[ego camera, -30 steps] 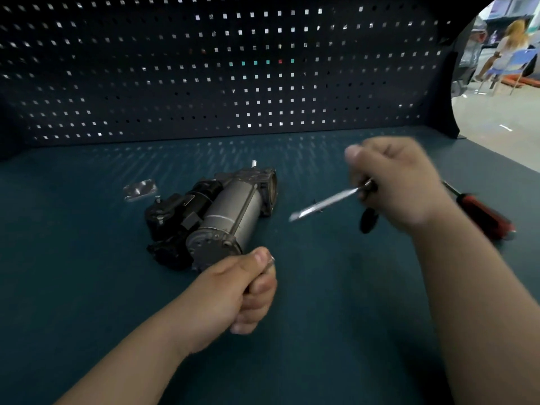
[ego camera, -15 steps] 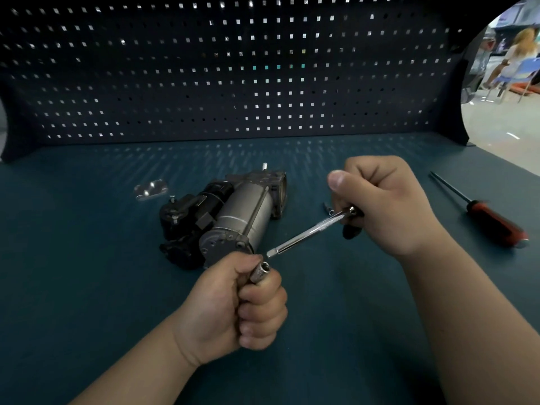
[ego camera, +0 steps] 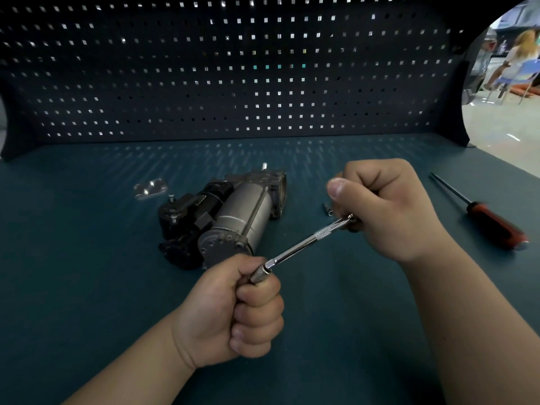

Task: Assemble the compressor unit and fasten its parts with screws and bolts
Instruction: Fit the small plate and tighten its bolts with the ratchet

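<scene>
Closest to me, my left hand [ego camera: 230, 311] is balled into a fist above the teal bench top [ego camera: 87, 287], fingers wrapped tight round a short metal socket [ego camera: 259, 272] whose open end pokes out between thumb and forefinger. A slim chrome rod [ego camera: 306, 242] with a knurled band runs up and to the right from that socket, its near tip meeting the socket's mouth; whether it is fully seated I cannot tell. My right hand [ego camera: 388, 211] grips the rod's far end, fingers curled under and thumb lying over the top, so the end of the tool is hidden in my palm. Just past my left knuckles the compressor unit [ego camera: 233, 217] lies on its side on the bench, grey cylinder toward me, black housing to its left, and a small bolt [ego camera: 264, 165] standing up at its far end. Neither hand touches it. A couple of loose screws [ego camera: 327, 207] lie between the compressor and my right hand. A small shiny metal plate [ego camera: 150, 188] lies to the far left of the unit, and a red-handled screwdriver [ego camera: 493, 223] lies well off to the right. A dark pegboard [ego camera: 233, 68] closes off the back of the bench, and beyond its right edge a person sits on a blue chair [ego camera: 526, 71].
</scene>
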`<action>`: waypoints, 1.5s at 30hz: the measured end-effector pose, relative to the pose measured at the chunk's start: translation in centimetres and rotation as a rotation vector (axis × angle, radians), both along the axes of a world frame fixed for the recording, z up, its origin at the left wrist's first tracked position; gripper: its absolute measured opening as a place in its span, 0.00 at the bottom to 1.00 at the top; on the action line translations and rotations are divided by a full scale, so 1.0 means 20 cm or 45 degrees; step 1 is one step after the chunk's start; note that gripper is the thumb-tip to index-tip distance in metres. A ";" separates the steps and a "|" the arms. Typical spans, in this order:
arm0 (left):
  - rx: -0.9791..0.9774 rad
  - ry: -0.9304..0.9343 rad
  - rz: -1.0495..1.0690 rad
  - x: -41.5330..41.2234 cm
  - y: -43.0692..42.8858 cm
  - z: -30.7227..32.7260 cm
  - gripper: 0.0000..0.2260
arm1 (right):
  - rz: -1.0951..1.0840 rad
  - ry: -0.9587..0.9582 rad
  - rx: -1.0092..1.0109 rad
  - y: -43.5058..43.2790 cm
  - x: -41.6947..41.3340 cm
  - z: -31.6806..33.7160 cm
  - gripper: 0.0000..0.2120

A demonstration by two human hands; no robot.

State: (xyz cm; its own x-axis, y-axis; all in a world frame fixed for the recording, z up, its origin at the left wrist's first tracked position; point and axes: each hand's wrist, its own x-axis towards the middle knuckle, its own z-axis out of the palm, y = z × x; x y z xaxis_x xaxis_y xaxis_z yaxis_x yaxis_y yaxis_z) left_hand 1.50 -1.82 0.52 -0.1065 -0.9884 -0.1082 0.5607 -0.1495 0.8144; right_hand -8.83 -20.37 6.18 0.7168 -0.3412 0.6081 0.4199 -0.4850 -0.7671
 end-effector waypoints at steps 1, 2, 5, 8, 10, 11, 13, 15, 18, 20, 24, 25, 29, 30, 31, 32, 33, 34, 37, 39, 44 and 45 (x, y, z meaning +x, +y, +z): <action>0.001 0.003 -0.004 0.00 0.00 0.00 0.20 | -0.004 0.018 -0.015 0.00 0.00 0.00 0.20; 0.009 0.001 0.000 0.01 0.01 0.00 0.20 | -0.014 0.036 -0.035 0.00 0.00 0.00 0.20; 0.072 -0.029 0.056 0.01 0.03 0.01 0.21 | -0.066 0.075 -0.117 0.01 -0.01 0.00 0.20; 0.171 -0.153 0.162 -0.01 0.03 0.01 0.20 | -0.120 0.142 -0.187 0.01 -0.02 0.01 0.21; 0.209 -0.246 0.234 -0.03 0.02 0.01 0.20 | -0.166 0.221 -0.220 0.00 -0.01 0.00 0.21; 0.217 -0.271 0.266 -0.03 0.02 0.01 0.20 | -0.178 0.259 -0.219 0.00 0.00 0.00 0.21; 0.227 -0.282 0.311 -0.04 0.01 0.01 0.20 | -0.172 0.315 -0.210 -0.01 0.00 0.00 0.21; 0.246 -0.255 0.354 -0.05 0.01 0.00 0.22 | -0.162 0.345 -0.220 -0.01 0.01 0.00 0.21; 0.272 -0.199 0.406 -0.03 0.00 0.01 0.22 | -0.139 0.379 -0.244 0.00 0.02 0.00 0.21; 0.262 -0.179 0.371 -0.02 0.00 0.01 0.23 | -0.119 0.410 -0.246 0.00 0.02 0.00 0.21; 0.235 -0.180 0.311 -0.04 0.01 0.02 0.21 | -0.125 0.431 -0.215 0.00 0.02 0.01 0.21; 0.235 -0.211 0.333 -0.05 0.01 0.04 0.21 | -0.132 0.447 -0.175 0.00 0.03 0.01 0.22; 0.378 -0.928 0.730 0.05 0.07 0.17 0.24 | 0.039 0.622 0.307 0.00 0.07 -0.01 0.20; 0.366 -1.285 0.909 0.10 0.11 0.19 0.24 | 0.117 0.654 0.411 -0.01 0.09 0.00 0.16; 0.325 -1.574 1.110 0.16 0.17 0.22 0.22 | 0.175 0.668 0.470 -0.01 0.10 0.02 0.13; 0.290 -1.709 1.325 0.24 0.23 0.22 0.20 | 0.216 0.663 0.481 -0.02 0.11 0.05 0.10; 0.275 -1.711 1.532 0.32 0.28 0.22 0.19 | 0.243 0.647 0.457 -0.03 0.13 0.08 0.08; 0.287 -1.685 1.705 0.42 0.31 0.20 0.18 | 0.256 0.623 0.412 -0.04 0.15 0.12 0.08; 0.458 -1.794 1.723 0.65 0.28 0.06 0.12 | 0.149 0.480 0.315 0.00 0.25 0.20 0.08; 0.611 -2.017 1.471 0.76 0.23 -0.08 0.07 | 0.022 0.335 0.377 0.06 0.34 0.20 0.06; 0.700 -2.532 0.909 0.85 0.17 -0.18 0.09 | -0.093 0.283 0.326 0.13 0.47 0.16 0.04; 0.683 -2.522 0.880 0.86 0.16 -0.17 0.10 | -0.091 0.302 0.269 0.14 0.49 0.16 0.05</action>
State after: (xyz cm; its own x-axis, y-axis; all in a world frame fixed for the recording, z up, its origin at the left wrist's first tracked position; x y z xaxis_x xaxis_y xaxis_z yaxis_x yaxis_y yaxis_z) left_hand 18.67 1.34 -2.95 0.7291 -0.6555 0.1971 -0.6844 -0.6997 0.2048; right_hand 0.91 -17.65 9.39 0.7996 -0.4969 0.3373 0.1880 -0.3264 -0.9264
